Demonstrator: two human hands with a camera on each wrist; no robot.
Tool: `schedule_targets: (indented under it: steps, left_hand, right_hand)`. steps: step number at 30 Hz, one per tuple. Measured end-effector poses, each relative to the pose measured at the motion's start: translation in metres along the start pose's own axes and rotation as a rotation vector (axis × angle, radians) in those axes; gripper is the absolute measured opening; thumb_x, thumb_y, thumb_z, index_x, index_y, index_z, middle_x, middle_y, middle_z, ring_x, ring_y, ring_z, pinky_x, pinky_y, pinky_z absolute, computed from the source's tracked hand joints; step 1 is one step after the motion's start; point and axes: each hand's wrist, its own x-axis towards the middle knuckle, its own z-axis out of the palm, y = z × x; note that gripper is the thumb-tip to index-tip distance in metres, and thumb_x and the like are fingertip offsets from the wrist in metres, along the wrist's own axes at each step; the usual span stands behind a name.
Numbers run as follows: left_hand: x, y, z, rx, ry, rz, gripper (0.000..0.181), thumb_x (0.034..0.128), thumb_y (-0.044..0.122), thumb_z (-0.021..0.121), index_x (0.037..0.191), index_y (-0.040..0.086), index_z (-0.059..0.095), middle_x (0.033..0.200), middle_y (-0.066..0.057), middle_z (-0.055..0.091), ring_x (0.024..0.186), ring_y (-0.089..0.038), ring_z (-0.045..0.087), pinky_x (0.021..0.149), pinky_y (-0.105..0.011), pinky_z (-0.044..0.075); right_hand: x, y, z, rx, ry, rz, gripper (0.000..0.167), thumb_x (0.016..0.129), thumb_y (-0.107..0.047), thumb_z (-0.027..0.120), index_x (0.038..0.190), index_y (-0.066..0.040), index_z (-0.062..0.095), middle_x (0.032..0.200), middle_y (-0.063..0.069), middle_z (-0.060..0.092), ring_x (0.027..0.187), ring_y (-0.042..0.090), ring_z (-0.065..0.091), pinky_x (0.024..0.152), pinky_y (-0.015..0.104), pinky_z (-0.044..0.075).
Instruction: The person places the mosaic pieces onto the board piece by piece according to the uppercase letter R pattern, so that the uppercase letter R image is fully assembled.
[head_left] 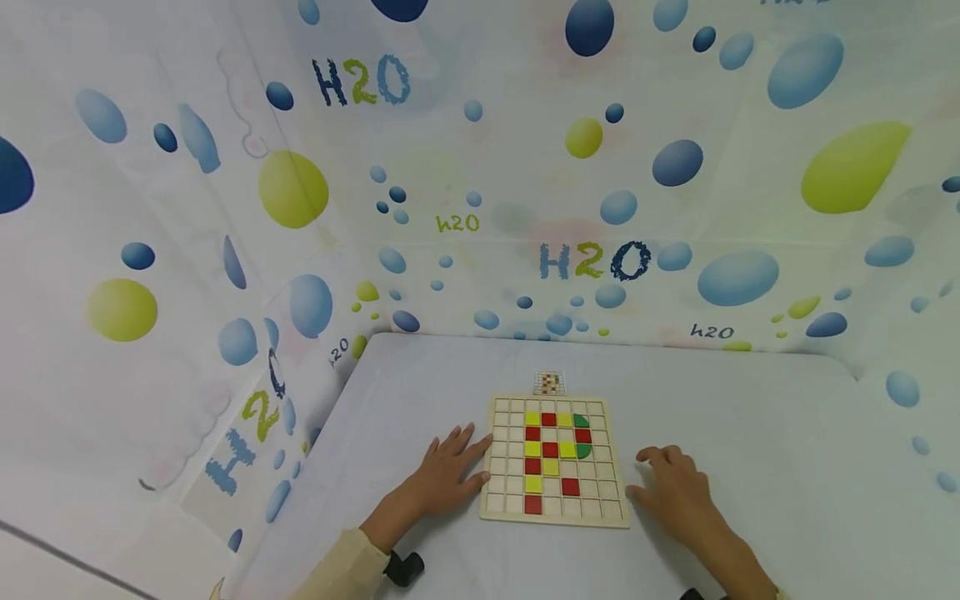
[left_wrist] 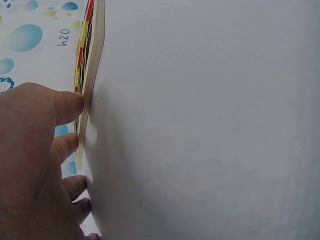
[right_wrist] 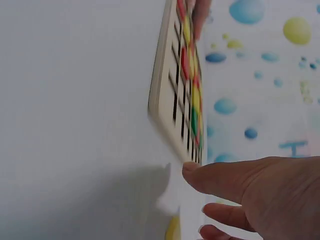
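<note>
A square wooden grid board (head_left: 604, 471) lies flat on the table. Red square tiles (head_left: 570, 487), yellow square tiles (head_left: 533, 484) and green rounded tiles (head_left: 583, 451) form a letter R in its cells. My left hand (head_left: 444, 477) has its fingers spread, with thumb and index fingertip at the board's left edge; in the left wrist view they touch the rim (left_wrist: 97, 45). Beside the right edge, my right hand (head_left: 678, 496) holds nothing, its fingers loosely bent. Its thumb (right_wrist: 215, 177) is close to a board corner in the right wrist view; contact is unclear.
Just beyond the board's far edge lies a small card (head_left: 549, 382) printed with a coloured grid pattern. A white cloth (head_left: 750, 433) covers the table. Behind and at the sides hangs a white curtain (head_left: 510, 167) with blue and green spots.
</note>
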Motion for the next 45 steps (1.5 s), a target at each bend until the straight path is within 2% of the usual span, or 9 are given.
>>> schedule_targets:
  steps: [2, 6, 9, 15, 24, 29, 34, 40, 45]
  left_hand:
    - [0.000, 0.000, 0.000, 0.001, -0.002, -0.002, 0.064, 0.1070, 0.046, 0.057, 0.164, 0.023, 0.041, 0.172, -0.017, 0.030, 0.160, -0.042, 0.025, 0.123, -0.071, 0.021]
    - [0.000, 0.000, 0.000, 0.009, 0.001, -0.009, 0.064, 0.1072, 0.047, 0.056, 0.164, 0.023, 0.040, 0.172, -0.016, 0.030, 0.160, -0.042, 0.025, 0.123, -0.071, 0.021]
    - [0.000, 0.000, 0.000, 0.006, 0.001, -0.014, 0.064, 0.1072, 0.048, 0.056, 0.164, 0.024, 0.040, 0.172, -0.016, 0.030, 0.160, -0.041, 0.025, 0.124, -0.070, 0.021]
    - [0.001, 0.000, 0.002, 0.006, -0.007, -0.013, 0.065, 0.1071, 0.049, 0.055, 0.165, 0.024, 0.040, 0.173, -0.015, 0.030, 0.161, -0.040, 0.024, 0.124, -0.070, 0.021]
    - [0.000, 0.001, 0.000, -0.007, 0.001, -0.012, 0.064, 0.1065, 0.047, 0.058, 0.164, 0.023, 0.041, 0.172, -0.016, 0.031, 0.160, -0.041, 0.026, 0.124, -0.070, 0.021]
    - [0.002, -0.001, 0.002, 0.006, -0.004, -0.008, 0.065, 0.1069, 0.049, 0.056, 0.165, 0.024, 0.040, 0.172, -0.015, 0.030, 0.160, -0.040, 0.025, 0.124, -0.070, 0.021]
    - [0.001, 0.000, 0.001, 0.006, -0.001, -0.008, 0.064, 0.1072, 0.047, 0.056, 0.164, 0.023, 0.040, 0.172, -0.016, 0.030, 0.160, -0.042, 0.025, 0.124, -0.070, 0.021]
    - [0.000, 0.002, 0.001, 0.013, 0.002, -0.006, 0.063, 0.1072, 0.045, 0.057, 0.164, 0.022, 0.041, 0.172, -0.016, 0.031, 0.160, -0.042, 0.026, 0.124, -0.070, 0.021]
    - [-0.001, 0.003, 0.000, 0.006, 0.003, -0.012, 0.064, 0.1070, 0.046, 0.057, 0.164, 0.022, 0.041, 0.172, -0.016, 0.031, 0.160, -0.041, 0.025, 0.125, -0.069, 0.021]
  right_hand:
    - [0.003, 0.015, -0.005, -0.009, -0.004, 0.010, 0.044, 0.087, -0.020, 0.087, 0.121, -0.004, 0.064, 0.118, 0.023, 0.061, 0.102, 0.037, 0.061, 0.077, 0.053, 0.051]
    - [0.007, 0.034, -0.009, 0.062, -0.043, -0.007, 0.029, 0.091, -0.010, 0.082, 0.113, -0.001, 0.065, 0.107, 0.018, 0.063, 0.095, 0.030, 0.063, 0.078, 0.049, 0.056]
    - [0.008, 0.039, -0.009, 0.125, -0.062, 0.005, 0.030, 0.093, -0.008, 0.079, 0.115, 0.003, 0.063, 0.104, 0.017, 0.062, 0.094, 0.027, 0.062, 0.081, 0.044, 0.055]
    - [0.007, 0.039, -0.009, 0.101, -0.027, 0.059, 0.032, 0.094, -0.013, 0.080, 0.113, 0.007, 0.063, 0.103, 0.018, 0.062, 0.092, 0.027, 0.061, 0.079, 0.047, 0.055]
    - [0.018, 0.035, 0.005, 0.151, -0.020, -0.080, 0.022, 0.094, -0.003, 0.076, 0.114, -0.002, 0.066, 0.104, 0.014, 0.057, 0.092, 0.021, 0.056, 0.077, 0.037, 0.052]
    - [0.019, 0.027, 0.012, 0.167, -0.024, -0.085, 0.022, 0.096, -0.005, 0.076, 0.115, -0.004, 0.067, 0.106, 0.011, 0.056, 0.096, 0.020, 0.056, 0.080, 0.037, 0.054]
    - [0.015, 0.007, 0.016, 0.179, -0.049, -0.074, 0.023, 0.096, -0.009, 0.076, 0.118, -0.007, 0.068, 0.110, 0.009, 0.057, 0.101, 0.020, 0.057, 0.087, 0.041, 0.055]
    - [0.005, -0.021, 0.023, 0.242, -0.117, -0.104, 0.031, 0.093, -0.014, 0.082, 0.120, -0.014, 0.065, 0.106, -0.001, 0.056, 0.098, 0.013, 0.052, 0.086, 0.032, 0.054]
    - [-0.002, -0.032, 0.027, 0.307, -0.183, -0.136, 0.025, 0.091, -0.011, 0.083, 0.107, -0.018, 0.065, 0.103, -0.006, 0.055, 0.097, 0.013, 0.052, 0.085, 0.026, 0.054]
